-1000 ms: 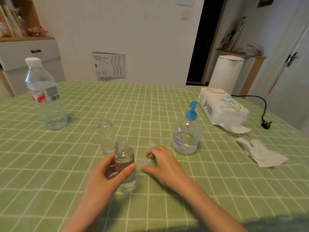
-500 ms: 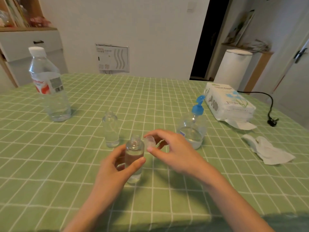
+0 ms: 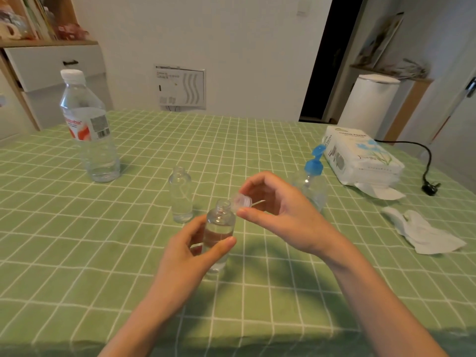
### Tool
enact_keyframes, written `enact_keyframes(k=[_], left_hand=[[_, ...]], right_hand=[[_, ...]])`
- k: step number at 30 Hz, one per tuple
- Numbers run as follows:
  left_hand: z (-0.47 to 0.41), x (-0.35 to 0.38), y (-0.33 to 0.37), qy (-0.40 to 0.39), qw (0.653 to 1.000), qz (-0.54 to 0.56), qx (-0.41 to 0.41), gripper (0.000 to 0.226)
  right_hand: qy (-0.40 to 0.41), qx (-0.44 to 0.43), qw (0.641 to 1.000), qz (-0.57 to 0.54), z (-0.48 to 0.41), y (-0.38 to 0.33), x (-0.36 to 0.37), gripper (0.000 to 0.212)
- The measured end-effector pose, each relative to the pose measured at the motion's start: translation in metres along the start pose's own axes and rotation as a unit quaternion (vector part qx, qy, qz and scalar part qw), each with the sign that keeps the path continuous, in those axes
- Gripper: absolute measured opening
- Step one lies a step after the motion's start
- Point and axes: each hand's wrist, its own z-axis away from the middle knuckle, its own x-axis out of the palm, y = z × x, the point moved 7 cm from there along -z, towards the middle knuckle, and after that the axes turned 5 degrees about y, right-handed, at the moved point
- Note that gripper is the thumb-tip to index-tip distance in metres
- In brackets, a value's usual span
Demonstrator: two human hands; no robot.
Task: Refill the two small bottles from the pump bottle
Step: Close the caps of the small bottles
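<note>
Water bottle far left on the green checked cloth, capped. Empty small bottle stands mid-table, uncapped. Left hand wraps the near bottle (open neck, part full), thumb on its front, fingers curled behind. Right hand pinches a clear cap between thumb and forefinger, just beside that neck; other fingers loosely curled. Pump bottle behind the right hand, partly hidden. Tissue pack and crumpled tissue right.

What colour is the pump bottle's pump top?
Blue pump top, seen in the head view.
</note>
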Motion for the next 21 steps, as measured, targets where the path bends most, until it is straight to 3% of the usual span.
enact_keyframes(k=[7,15,21], left_hand=[[0.002,0.004,0.001,-0.009,0.999,-0.05,-0.004,0.046],[0.001,0.004,0.001,-0.041,0.995,-0.083,-0.023,0.04],[0.001,0.002,-0.002,-0.033,0.995,-0.086,-0.023,0.045]], right_hand=[[-0.037,-0.017,0.999,0.014,-0.004,-0.01,0.004,0.025],[-0.083,-0.017,0.989,0.123,-0.01,-0.014,0.006,0.03],[-0.07,-0.009,0.977,0.203,-0.023,-0.021,0.006,0.022]])
